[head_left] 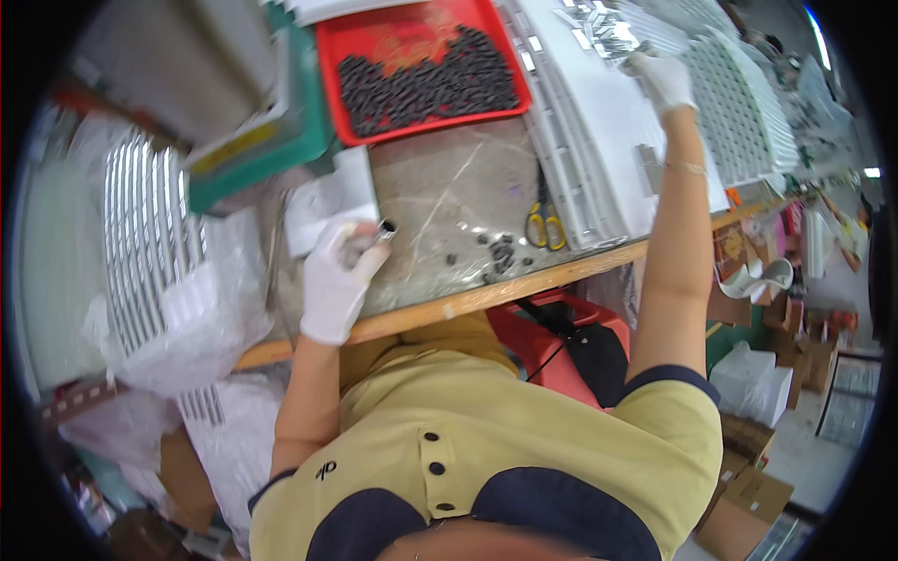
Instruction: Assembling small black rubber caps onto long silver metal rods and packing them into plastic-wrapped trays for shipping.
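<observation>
My left hand (339,280), in a white glove, pinches a short shiny metal tube (386,228) with a dark open end between thumb and fingers. It hovers over the near edge of the workbench beside a white sheet (341,192). My right hand (662,79), also gloved, is stretched far to the right, its bent fingers at a pile of small shiny metal pieces (599,28). Whatever its fingertips hold is too small to make out. A red tray (421,131) at the back carries many small dark plugs (421,89).
Yellow-handled scissors (544,227) and several loose dark plugs (500,254) lie near the wooden bench edge (486,294). A green bin (271,168) stands back left, by wrapped metal strips (140,243). White panels (599,131) and ribbed trays (734,112) are right.
</observation>
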Demonstrator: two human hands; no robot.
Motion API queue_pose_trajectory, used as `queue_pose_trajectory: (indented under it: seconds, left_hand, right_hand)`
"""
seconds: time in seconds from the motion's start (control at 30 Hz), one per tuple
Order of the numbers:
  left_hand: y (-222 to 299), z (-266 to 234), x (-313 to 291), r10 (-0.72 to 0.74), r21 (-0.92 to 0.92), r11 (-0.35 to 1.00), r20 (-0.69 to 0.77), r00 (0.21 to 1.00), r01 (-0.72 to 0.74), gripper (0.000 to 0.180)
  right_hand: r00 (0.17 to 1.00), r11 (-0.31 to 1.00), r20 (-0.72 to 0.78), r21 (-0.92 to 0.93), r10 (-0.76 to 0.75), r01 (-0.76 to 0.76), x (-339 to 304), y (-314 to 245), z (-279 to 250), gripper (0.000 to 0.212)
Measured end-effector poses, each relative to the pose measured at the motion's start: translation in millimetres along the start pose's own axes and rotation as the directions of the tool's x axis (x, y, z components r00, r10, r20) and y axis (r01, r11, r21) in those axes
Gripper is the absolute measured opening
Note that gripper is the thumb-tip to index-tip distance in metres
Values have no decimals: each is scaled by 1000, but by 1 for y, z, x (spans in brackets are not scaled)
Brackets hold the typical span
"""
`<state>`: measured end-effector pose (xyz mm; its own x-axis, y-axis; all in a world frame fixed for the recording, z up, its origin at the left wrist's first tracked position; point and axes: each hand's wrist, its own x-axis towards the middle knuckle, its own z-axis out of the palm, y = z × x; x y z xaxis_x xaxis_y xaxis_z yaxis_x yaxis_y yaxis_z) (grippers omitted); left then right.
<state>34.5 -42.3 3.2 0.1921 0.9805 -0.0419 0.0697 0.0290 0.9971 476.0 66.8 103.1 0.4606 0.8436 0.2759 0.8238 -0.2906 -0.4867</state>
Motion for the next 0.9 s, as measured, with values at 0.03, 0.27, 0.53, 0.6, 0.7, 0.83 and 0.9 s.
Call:
queue_pose_trajectory:
  seconds: [0.03, 0.27, 0.53, 0.6, 0.7, 0.83, 0.9]
  left_hand:
    - [0, 1, 3, 76, 55, 996, 17, 997, -77, 19]
    - [-6, 0, -14, 79, -61, 995, -8, 997, -79, 18]
    - [-16, -15, -26, 78, 32, 997, -85, 993, -75, 18]
    - [-18, -14, -24, 67, -43, 997, -87, 994, -71, 17]
    - [-19, -17, -22, -4, -273, 962, -94, 996, -22, 23]
    - [-13, -26, -22, 14, 67, 998, -126, 992, -5, 34]
    - [6, -38, -29, 120, 304, 952, -243, 963, -42, 42]
  right_hand:
    - [998, 967, 67, 253, 14, -31, -39, -41, -12, 25]
    - [835, 692, 443, 714, -326, -109, -231, -167, 45, 14]
    - [789, 677, 205, 660, -580, 326, -252, -178, 82, 17]
    - [777, 665, 219, 678, -591, 314, -253, -178, 92, 18]
    - [759, 637, 168, 672, -629, 379, -253, -178, 111, 23]
    - [684, 622, 198, 639, -702, 453, -249, -184, 129, 24]
    - [760, 703, 217, 589, -613, 399, -241, -199, 146, 19]
